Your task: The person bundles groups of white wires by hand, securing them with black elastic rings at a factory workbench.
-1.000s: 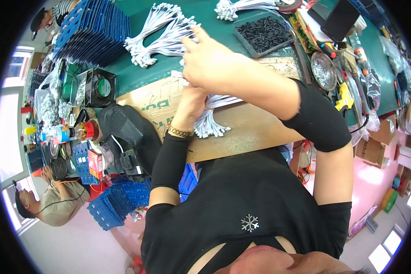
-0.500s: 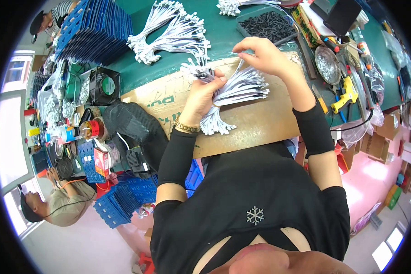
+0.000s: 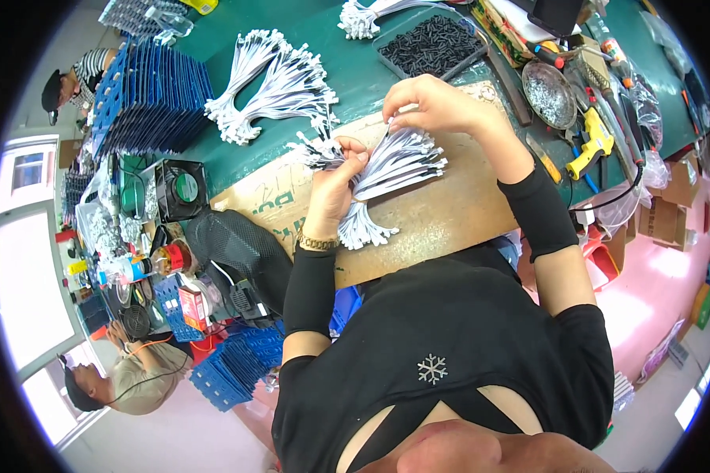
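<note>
A bundle of flat white cables [image 3: 406, 164] with small white end connectors lies fanned over the brown board [image 3: 438, 225]. My left hand [image 3: 333, 189] is closed around cables at the bundle's left side, thumb on top. White connector ends [image 3: 317, 150] stick out past its fingers. My right hand [image 3: 430, 106] is above the fan, thumb and fingertips pinched together on the end of one cable lifted from the bundle. The small connector at its fingertips is partly hidden. Behind my left hand, more bundled white cables [image 3: 292, 91] lie on the green table [image 3: 347, 59].
A tray [image 3: 430, 43] of small black pieces stands behind my right hand. To the right are a metal dish [image 3: 550, 94], a yellow glue gun [image 3: 592, 143] and hand tools. Stacked blue racks [image 3: 150, 98] and a fan [image 3: 180, 189] stand left. Another person [image 3: 146, 378] sits lower left.
The whole view has shifted a little, so the table things appear lower and farther left. Both hands keep their hold on the cables; my right fingertips have bent inward more.
</note>
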### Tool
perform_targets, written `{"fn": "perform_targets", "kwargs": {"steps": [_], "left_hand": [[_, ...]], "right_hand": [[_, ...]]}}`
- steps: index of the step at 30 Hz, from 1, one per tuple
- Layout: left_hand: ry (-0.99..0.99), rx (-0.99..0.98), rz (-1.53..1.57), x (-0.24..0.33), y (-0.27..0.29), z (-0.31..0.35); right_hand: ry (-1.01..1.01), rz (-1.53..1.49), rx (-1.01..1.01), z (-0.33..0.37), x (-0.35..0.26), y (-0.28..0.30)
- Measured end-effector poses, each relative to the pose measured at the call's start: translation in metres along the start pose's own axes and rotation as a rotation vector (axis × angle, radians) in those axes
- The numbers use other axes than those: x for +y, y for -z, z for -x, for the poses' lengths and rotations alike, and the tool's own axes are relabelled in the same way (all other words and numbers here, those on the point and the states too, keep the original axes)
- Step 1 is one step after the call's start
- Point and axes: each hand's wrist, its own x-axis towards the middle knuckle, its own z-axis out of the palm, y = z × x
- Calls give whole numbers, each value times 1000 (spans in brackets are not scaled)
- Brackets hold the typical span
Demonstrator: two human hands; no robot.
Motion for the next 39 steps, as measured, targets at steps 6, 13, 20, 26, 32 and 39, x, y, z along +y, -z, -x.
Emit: {"fn": "perform_targets", "kwargs": {"steps": [6, 13, 20, 26, 32, 39], "left_hand": [[-43, 34, -81, 4, -6, 1], [-25, 57, -87, 2, -8, -1], [-3, 31, -52, -4, 1, 0], [3, 44, -44, 1, -2, 1], [-2, 81, -14, 1, -2, 1], [-16, 30, -104, 2, -5, 2]], "right_hand": [[65, -31, -31, -11, -8, -3], [118, 43, -70, -29, -22, -10], [242, 156, -36, -36, -29, -12], [-200, -168, 33, -9, 2, -7], [-244, -198, 19, 8, 4, -7], [-402, -424, 99, 10, 4, -9]]}}
